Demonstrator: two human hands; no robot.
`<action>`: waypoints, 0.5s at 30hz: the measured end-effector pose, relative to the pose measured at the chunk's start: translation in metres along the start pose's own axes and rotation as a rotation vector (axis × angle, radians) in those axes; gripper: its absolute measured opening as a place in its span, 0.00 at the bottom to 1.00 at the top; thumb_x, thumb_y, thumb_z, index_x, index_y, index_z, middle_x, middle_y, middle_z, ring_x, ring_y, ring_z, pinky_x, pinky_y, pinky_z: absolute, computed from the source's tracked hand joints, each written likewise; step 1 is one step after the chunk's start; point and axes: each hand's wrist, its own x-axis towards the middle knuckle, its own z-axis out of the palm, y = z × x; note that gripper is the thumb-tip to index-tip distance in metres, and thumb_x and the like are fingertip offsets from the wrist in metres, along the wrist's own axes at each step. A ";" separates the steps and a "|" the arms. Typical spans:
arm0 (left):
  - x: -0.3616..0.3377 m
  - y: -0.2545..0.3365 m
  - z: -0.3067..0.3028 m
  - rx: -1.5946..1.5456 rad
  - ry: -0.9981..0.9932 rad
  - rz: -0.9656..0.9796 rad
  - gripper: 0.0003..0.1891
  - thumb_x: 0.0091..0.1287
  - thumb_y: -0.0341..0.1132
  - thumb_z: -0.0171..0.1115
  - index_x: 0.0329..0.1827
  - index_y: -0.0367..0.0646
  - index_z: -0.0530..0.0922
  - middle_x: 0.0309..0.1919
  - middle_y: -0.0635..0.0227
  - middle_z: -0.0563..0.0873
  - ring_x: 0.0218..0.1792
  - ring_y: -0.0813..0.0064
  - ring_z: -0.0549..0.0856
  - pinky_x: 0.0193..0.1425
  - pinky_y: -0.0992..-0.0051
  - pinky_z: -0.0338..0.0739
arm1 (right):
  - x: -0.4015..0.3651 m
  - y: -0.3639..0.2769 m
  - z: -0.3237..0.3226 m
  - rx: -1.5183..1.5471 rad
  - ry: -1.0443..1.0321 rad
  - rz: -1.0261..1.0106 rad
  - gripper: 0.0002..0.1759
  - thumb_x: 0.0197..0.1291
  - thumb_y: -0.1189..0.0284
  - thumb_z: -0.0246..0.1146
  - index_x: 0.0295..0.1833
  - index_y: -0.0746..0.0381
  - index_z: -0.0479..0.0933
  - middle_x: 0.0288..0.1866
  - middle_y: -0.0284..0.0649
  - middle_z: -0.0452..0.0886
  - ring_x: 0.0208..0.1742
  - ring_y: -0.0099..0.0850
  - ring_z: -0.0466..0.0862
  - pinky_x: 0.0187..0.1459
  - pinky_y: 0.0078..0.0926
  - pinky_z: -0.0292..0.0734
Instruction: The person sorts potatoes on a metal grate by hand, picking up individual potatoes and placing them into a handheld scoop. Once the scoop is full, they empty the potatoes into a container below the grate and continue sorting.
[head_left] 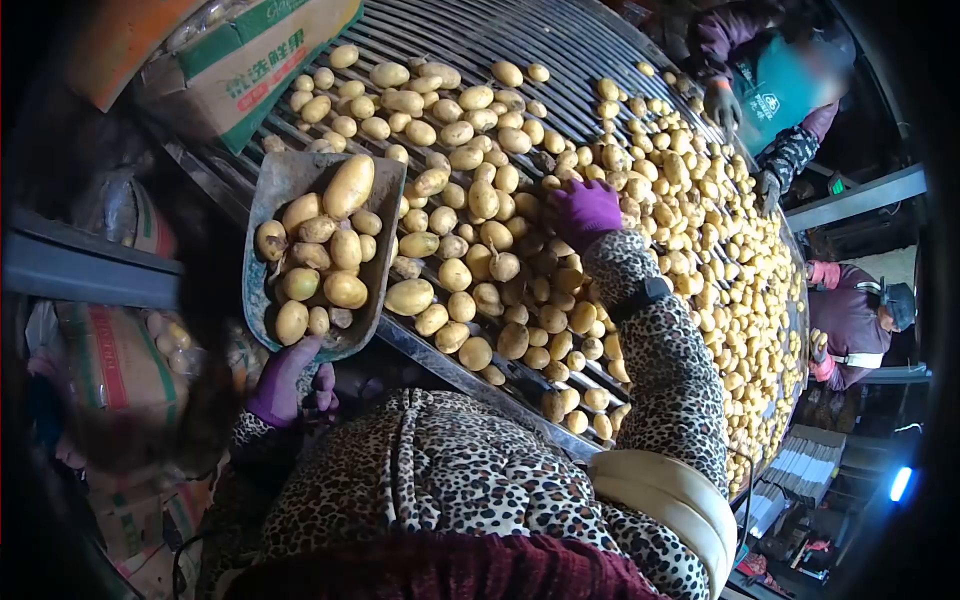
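In a purple glove, my left hand grips the near edge of a worn grey scoop, which holds several potatoes. The scoop is at the left edge of a slatted conveyor. My right hand, also gloved in purple, lies over the potatoes in the middle of the conveyor. Its knuckles and part of its fingers show; the fingertips and anything beneath them are hidden.
A printed carton stands at the upper left; bagged potatoes and more cartons are at the left. Across the conveyor are two co-workers, one in a teal apron, one in a dark cap. A metal rail edges the conveyor.
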 end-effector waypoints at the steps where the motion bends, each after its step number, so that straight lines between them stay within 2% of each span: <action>1: 0.003 -0.001 -0.003 -0.009 -0.005 -0.005 0.18 0.75 0.53 0.53 0.40 0.46 0.73 0.22 0.71 0.76 0.17 0.76 0.75 0.27 0.74 0.75 | -0.004 0.004 -0.004 -0.046 -0.041 0.031 0.21 0.61 0.47 0.59 0.54 0.43 0.81 0.54 0.38 0.80 0.53 0.43 0.81 0.57 0.46 0.74; 3: 0.004 0.000 -0.006 0.012 -0.026 -0.001 0.18 0.75 0.52 0.53 0.41 0.45 0.73 0.22 0.71 0.76 0.17 0.76 0.75 0.27 0.74 0.76 | -0.007 0.012 -0.025 -0.133 -0.113 0.090 0.20 0.61 0.47 0.59 0.52 0.43 0.83 0.53 0.38 0.80 0.51 0.43 0.83 0.55 0.46 0.74; 4: 0.005 0.001 -0.008 0.041 -0.044 0.007 0.17 0.75 0.52 0.53 0.41 0.45 0.73 0.22 0.70 0.76 0.17 0.76 0.75 0.27 0.75 0.76 | -0.011 0.014 -0.039 -0.073 -0.119 0.126 0.18 0.63 0.48 0.56 0.48 0.44 0.84 0.48 0.38 0.83 0.49 0.43 0.84 0.54 0.46 0.75; 5: 0.005 0.001 -0.008 0.067 -0.061 0.010 0.17 0.75 0.51 0.53 0.42 0.45 0.73 0.23 0.70 0.77 0.17 0.76 0.76 0.27 0.75 0.76 | -0.003 0.035 -0.026 -0.127 -0.286 0.127 0.20 0.66 0.48 0.54 0.47 0.47 0.84 0.43 0.40 0.84 0.48 0.43 0.84 0.52 0.46 0.75; 6: 0.004 0.001 -0.008 0.051 -0.066 0.019 0.17 0.75 0.51 0.53 0.41 0.45 0.73 0.23 0.70 0.77 0.17 0.76 0.76 0.27 0.75 0.76 | 0.000 0.051 -0.016 -0.033 -0.330 0.262 0.19 0.66 0.48 0.55 0.46 0.48 0.84 0.41 0.41 0.84 0.46 0.44 0.85 0.50 0.47 0.76; 8: 0.005 -0.001 -0.007 0.016 -0.071 0.043 0.18 0.76 0.51 0.52 0.39 0.44 0.73 0.22 0.69 0.77 0.17 0.76 0.76 0.27 0.75 0.76 | 0.010 0.057 -0.014 0.062 -0.185 0.308 0.19 0.65 0.49 0.56 0.44 0.49 0.83 0.40 0.42 0.84 0.43 0.45 0.85 0.47 0.49 0.77; 10: 0.008 -0.004 -0.009 0.043 -0.089 0.064 0.18 0.76 0.51 0.52 0.40 0.44 0.73 0.22 0.69 0.77 0.17 0.76 0.76 0.27 0.75 0.75 | 0.012 0.041 -0.015 0.091 0.164 0.131 0.18 0.65 0.50 0.58 0.44 0.50 0.83 0.39 0.42 0.84 0.42 0.46 0.85 0.45 0.50 0.78; 11: 0.010 -0.005 -0.013 0.069 -0.095 0.071 0.18 0.76 0.51 0.52 0.41 0.44 0.73 0.22 0.68 0.77 0.16 0.76 0.76 0.27 0.75 0.75 | 0.024 0.035 -0.009 0.162 0.267 0.025 0.15 0.63 0.54 0.60 0.46 0.51 0.82 0.38 0.43 0.84 0.43 0.47 0.85 0.44 0.50 0.79; 12: 0.011 -0.005 -0.017 0.081 -0.104 0.024 0.17 0.76 0.51 0.51 0.45 0.44 0.73 0.24 0.68 0.77 0.18 0.77 0.76 0.27 0.75 0.74 | 0.042 0.022 -0.014 0.161 0.067 0.089 0.16 0.65 0.55 0.60 0.50 0.52 0.82 0.47 0.43 0.83 0.50 0.47 0.84 0.50 0.47 0.79; 13: 0.011 -0.004 -0.016 0.083 -0.114 0.024 0.18 0.77 0.51 0.50 0.42 0.44 0.73 0.23 0.68 0.77 0.18 0.77 0.75 0.27 0.75 0.74 | 0.059 0.010 -0.019 0.160 -0.131 0.143 0.16 0.67 0.57 0.60 0.54 0.52 0.82 0.55 0.43 0.83 0.56 0.46 0.83 0.56 0.43 0.80; 15: 0.009 -0.004 -0.011 0.076 -0.115 0.030 0.20 0.78 0.51 0.48 0.36 0.43 0.74 0.21 0.68 0.76 0.17 0.76 0.75 0.27 0.75 0.74 | 0.080 0.008 0.026 0.066 0.055 0.092 0.16 0.66 0.55 0.54 0.51 0.47 0.82 0.46 0.42 0.87 0.49 0.45 0.86 0.47 0.49 0.80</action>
